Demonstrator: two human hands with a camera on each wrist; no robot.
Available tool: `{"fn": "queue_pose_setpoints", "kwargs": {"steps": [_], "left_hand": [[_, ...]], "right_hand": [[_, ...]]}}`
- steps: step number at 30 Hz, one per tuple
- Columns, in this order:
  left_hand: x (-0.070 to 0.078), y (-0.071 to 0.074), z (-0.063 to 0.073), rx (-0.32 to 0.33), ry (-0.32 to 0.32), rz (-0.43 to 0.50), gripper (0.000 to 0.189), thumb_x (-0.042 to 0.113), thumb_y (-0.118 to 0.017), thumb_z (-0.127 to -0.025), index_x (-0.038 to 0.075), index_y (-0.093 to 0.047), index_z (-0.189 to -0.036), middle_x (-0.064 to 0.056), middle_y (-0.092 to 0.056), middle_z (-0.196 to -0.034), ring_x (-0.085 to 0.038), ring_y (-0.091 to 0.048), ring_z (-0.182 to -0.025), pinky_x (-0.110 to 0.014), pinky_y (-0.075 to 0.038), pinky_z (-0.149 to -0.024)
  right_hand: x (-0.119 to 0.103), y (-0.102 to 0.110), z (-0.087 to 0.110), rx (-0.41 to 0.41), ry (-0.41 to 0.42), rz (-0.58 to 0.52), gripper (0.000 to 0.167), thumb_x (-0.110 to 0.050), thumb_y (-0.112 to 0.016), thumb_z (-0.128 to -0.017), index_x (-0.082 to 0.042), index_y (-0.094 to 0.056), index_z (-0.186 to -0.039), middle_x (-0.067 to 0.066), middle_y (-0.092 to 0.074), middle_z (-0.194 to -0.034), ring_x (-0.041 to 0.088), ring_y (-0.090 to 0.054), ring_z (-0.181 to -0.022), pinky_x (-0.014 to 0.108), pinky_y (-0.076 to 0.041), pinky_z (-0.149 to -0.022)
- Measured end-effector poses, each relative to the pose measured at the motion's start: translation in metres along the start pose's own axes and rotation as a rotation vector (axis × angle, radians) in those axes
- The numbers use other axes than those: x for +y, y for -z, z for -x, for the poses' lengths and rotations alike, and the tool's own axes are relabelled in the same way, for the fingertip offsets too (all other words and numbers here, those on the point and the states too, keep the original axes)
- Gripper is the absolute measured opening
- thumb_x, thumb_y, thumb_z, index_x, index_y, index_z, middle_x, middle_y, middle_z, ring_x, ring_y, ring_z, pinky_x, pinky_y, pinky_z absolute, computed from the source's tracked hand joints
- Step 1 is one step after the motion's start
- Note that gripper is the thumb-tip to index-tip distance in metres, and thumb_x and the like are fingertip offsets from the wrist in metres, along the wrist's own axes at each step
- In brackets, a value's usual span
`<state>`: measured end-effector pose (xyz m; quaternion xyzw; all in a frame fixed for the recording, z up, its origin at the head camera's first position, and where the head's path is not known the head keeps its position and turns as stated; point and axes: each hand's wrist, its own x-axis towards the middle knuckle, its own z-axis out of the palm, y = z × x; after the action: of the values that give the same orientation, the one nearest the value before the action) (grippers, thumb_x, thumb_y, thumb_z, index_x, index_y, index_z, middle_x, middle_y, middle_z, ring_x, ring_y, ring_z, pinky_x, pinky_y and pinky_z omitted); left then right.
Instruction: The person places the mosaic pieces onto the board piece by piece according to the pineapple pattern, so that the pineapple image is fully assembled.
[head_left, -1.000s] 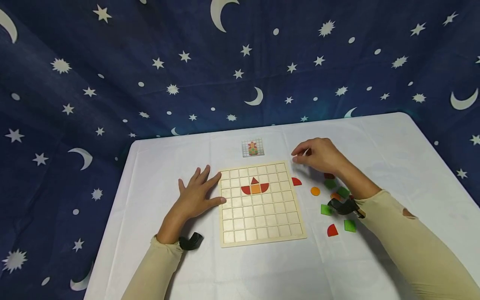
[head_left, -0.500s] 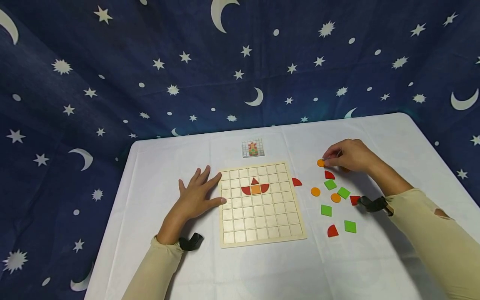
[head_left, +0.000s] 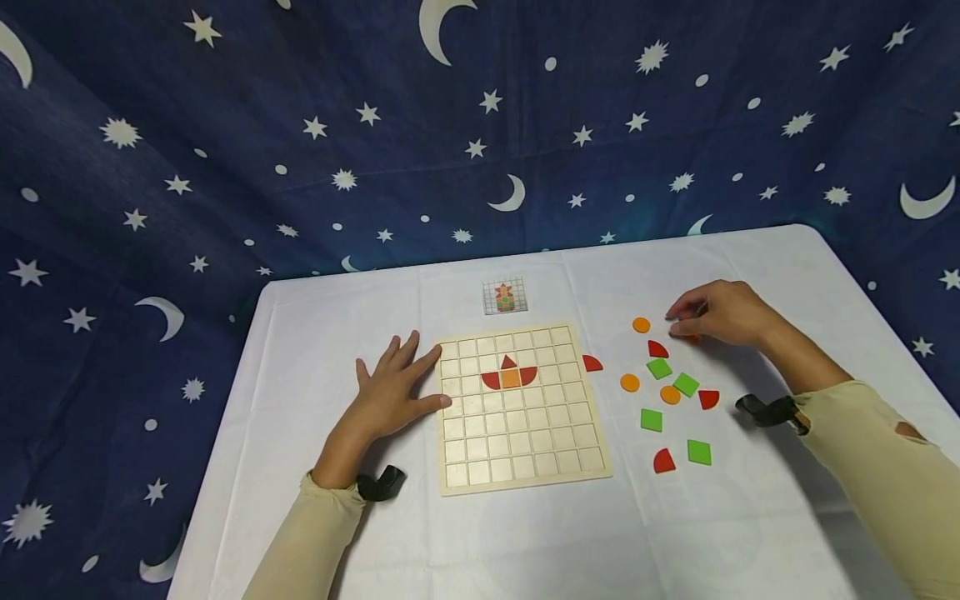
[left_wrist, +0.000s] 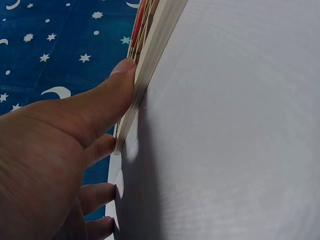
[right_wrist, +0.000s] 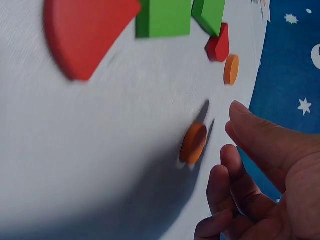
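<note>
A pale wooden grid board [head_left: 558, 437] lies mid-table, bearing an orange square [head_left: 511, 378], a red triangle [head_left: 507, 361] and two red quarter-circles. My left hand [head_left: 390, 396] rests with spread fingers at the board's left side; in the left wrist view the thumb [left_wrist: 107, 97] touches its edge. My right hand [head_left: 723, 312] hovers right of the board, thumb and fingers apart, holding nothing. Just below it an orange disc [right_wrist: 193, 143] lies on the cloth, mostly hidden in the head view. Another orange disc [head_left: 641, 325] lies left of the fingertips.
A small pattern card [head_left: 506, 296] lies behind the board. Loose green squares [head_left: 699, 452], red quarter-circles [head_left: 663, 461] and orange discs [head_left: 630, 382] are scattered to the right. One red quarter-circle [head_left: 592, 363] sits by the board's right edge. A starry blue cloth [head_left: 375, 167] hangs behind the table.
My right hand has moved right, from near the board's far right corner, past one orange disc it was touching half a second ago, to over another. My left hand has stayed still.
</note>
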<state>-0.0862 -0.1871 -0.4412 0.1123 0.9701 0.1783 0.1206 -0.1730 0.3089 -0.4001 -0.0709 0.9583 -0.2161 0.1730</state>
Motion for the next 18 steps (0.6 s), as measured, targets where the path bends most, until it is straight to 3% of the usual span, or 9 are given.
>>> {"fn": "queue_pose_setpoints", "kwargs": {"steps": [18], "left_hand": [[-0.001,-0.002,0.0,0.009,0.001,-0.01,0.086,0.061,-0.074,-0.084,0.029,-0.041,-0.157,-0.012,-0.019,-0.171,-0.043,-0.009,-0.159,-0.086,0.001,-0.109]], "right_hand": [[0.033,0.004,0.011,-0.032,-0.053,-0.023,0.032,-0.028,-0.084,-0.085,-0.006,-0.077,-0.107,0.006,-0.067,-0.091,0.028,-0.055,-0.091,0.034,-0.043,-0.071]]}}
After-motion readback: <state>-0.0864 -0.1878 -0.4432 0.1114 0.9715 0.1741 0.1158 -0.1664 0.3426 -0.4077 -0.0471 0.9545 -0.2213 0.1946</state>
